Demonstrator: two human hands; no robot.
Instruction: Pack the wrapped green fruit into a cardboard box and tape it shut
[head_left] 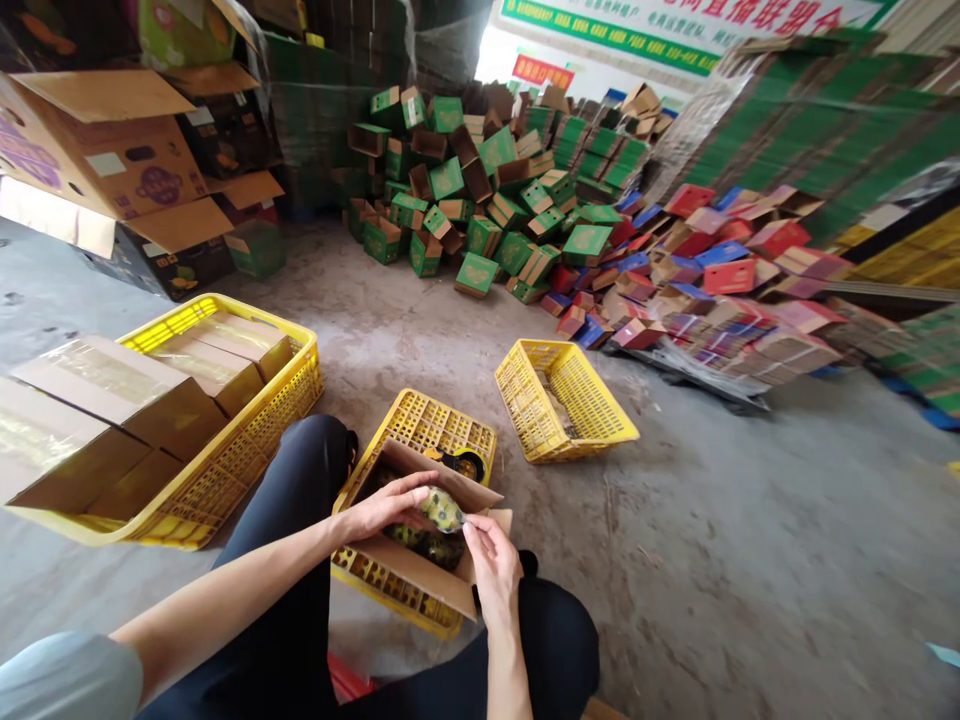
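Stretching around you in the head view, there's a grey concrete floor (697,560), backed by a tumbled heap of green cardboard boxes (480,272) and a stack of red-and-blue cardboard boxes (729,277). Between your knees sits a yellow latticed plastic crate (439,415), with an open brown cardboard box (416,577) on top. And look: your left hand (394,505) angles in, fingers gripping one end of a yellow-green, dark-spotted oval item (442,512) above the box, while your right hand (491,560), pointing upward, pinches its other end.
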